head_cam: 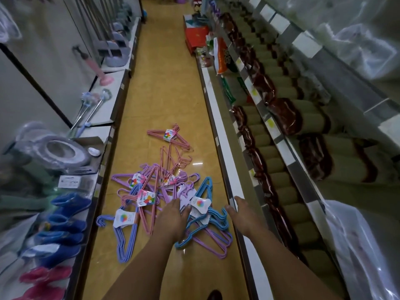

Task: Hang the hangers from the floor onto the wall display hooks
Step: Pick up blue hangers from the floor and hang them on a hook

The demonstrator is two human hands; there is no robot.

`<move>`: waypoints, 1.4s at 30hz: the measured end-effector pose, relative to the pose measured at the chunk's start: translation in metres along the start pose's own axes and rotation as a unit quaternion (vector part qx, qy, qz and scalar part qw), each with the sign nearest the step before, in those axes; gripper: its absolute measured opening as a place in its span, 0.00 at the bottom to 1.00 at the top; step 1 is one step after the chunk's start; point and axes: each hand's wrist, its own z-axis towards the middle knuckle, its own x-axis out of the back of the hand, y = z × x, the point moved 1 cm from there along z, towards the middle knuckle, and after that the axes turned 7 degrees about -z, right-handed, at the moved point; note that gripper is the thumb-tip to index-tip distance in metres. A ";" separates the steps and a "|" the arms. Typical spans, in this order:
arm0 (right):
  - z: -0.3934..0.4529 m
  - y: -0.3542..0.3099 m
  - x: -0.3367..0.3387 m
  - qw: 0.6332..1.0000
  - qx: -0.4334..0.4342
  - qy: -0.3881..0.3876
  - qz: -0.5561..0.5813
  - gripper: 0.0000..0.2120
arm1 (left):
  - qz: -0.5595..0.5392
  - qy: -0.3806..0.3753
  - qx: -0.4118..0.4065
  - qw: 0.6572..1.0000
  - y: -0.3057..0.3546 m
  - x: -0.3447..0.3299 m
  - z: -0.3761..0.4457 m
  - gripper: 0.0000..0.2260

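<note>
Both hands reach down the aisle floor point(164, 94) to gather stock. The left hand point(173, 215), fingers extended, hovers over or perhaps touches the hangers point(151, 191), gripping nothing; the right hand point(240, 211) hangs relaxed and empty just beside them. The hangers are thin pink, purple and blue bundles, card-labelled, lying tangled beneath and ahead of the left fingertips.

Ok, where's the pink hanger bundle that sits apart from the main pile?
In the head view, the pink hanger bundle lies on the floor mid-aisle, just beyond the main pile of hangers, farther from both hands and between the two shelf bases.
</note>
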 end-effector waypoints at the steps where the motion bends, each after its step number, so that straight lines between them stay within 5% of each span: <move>1: 0.015 0.003 -0.008 1.000 0.002 -0.004 0.006 0.29 | 0.002 -0.004 0.003 1.000 -0.002 -0.008 0.010 0.28; 19: 0.252 0.053 -0.223 0.998 0.003 -0.034 -0.048 0.24 | 0.013 -0.065 0.020 0.998 -0.178 -0.222 0.232 0.26; 29: 0.353 0.084 -0.373 0.999 0.002 -0.038 -0.011 0.20 | 0.071 -0.078 0.025 0.994 -0.250 -0.326 0.319 0.43; 35: 0.371 0.088 -0.414 0.998 -0.019 -0.052 -0.010 0.25 | 0.081 -0.102 0.028 0.991 -0.268 -0.362 0.331 0.55; 42: 0.376 0.083 -0.425 0.997 -0.052 -0.016 0.054 0.25 | 0.118 -0.042 0.033 0.992 -0.265 -0.371 0.331 0.53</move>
